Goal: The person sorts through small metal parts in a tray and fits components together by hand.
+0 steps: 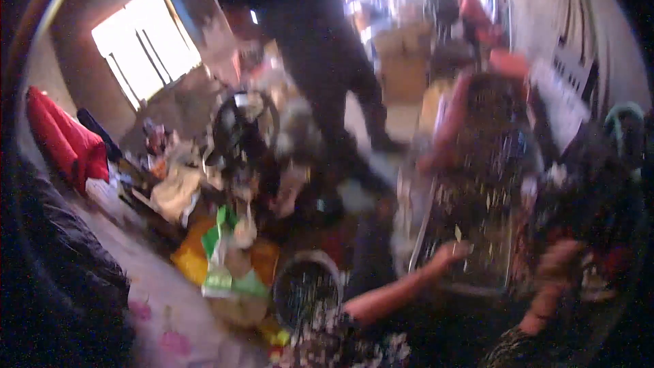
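My left hand (455, 253) reaches over the near part of a long dark tray (413, 259) with a pale rim. Dark, loose-looking contents (477, 211) fill it, too blurred to name. A small pale sliver (458, 234) shows just above the left fingers; whether they hold it I cannot make out. My right hand (563, 256) is right of the tray, beside a dark heap or cloth (586, 197). Motion smears the fingers of both hands.
Another person's arm (446, 126) reaches along the tray's far side. Someone in dark trousers (327, 61) stands ahead. A bucket (335, 267) with dark contents stands left of my left forearm, next to a green and white bag (235, 281). Cardboard boxes (405, 71) stand farther back.
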The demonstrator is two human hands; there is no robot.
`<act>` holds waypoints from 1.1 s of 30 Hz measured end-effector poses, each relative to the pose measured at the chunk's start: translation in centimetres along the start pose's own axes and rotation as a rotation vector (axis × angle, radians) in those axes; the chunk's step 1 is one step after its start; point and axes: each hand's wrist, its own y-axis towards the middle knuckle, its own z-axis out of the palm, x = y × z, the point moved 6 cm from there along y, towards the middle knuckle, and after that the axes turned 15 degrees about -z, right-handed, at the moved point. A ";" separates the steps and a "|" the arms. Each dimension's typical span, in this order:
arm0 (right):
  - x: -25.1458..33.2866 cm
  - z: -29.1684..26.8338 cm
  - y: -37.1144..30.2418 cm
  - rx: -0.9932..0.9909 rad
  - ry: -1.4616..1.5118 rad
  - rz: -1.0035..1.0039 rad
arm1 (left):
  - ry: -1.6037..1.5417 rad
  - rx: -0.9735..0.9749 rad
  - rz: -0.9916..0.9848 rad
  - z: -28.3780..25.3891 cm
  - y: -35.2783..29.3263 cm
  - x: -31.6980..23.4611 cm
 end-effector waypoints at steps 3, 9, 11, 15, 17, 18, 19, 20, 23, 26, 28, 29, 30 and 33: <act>-0.6 -3.8 -9.7 -0.257 -0.181 0.209 | -0.083 0.026 -0.049 -0.9 0.3 -1.5; 0.9 -4.7 -16.5 -0.505 -0.466 0.369 | -0.445 -0.011 -0.159 -0.8 1.3 -1.1; 0.9 -4.2 -17.1 -0.511 -0.530 0.396 | -0.468 -0.015 -0.148 -0.8 0.3 -1.1; 0.9 -2.8 -17.3 -0.491 -0.626 0.396 | -0.386 -0.057 -0.186 -0.3 -0.6 -1.0; 0.6 -2.2 -17.2 -0.463 -0.669 0.404 | -0.393 -0.050 -0.181 -0.3 -1.3 -1.1; 0.4 -2.0 -17.0 -0.448 -0.690 0.410 | -0.423 -0.018 -0.224 0.0 -1.3 -0.9; 0.2 -1.8 -16.9 -0.438 -0.706 0.408 | -0.447 0.021 -0.270 0.3 -1.1 -0.8; -0.1 -1.7 -16.7 -0.427 -0.722 0.408 | -0.439 0.022 -0.272 0.4 -1.0 -0.9; -0.5 -1.3 -15.7 -0.394 -0.780 0.401 | -0.480 -0.001 -0.225 0.5 -1.0 -1.2; -1.0 -0.9 -14.8 -0.358 -0.838 0.387 | -0.400 -0.020 -0.203 -0.2 -0.5 -1.1; -1.1 -0.6 -14.4 -0.338 -0.877 0.378 | -0.392 -0.020 -0.235 -0.1 -0.1 -1.1; -1.0 -0.5 -14.2 -0.330 -0.897 0.372 | -0.360 -0.018 -0.220 -0.1 0.1 -1.4; -1.0 -0.2 -14.0 -0.319 -0.916 0.363 | -0.325 -0.016 -0.202 0.0 0.3 -2.0; -1.2 1.6 -11.2 -0.234 -0.965 0.255 | -0.324 -0.002 -0.129 -0.6 0.5 -1.6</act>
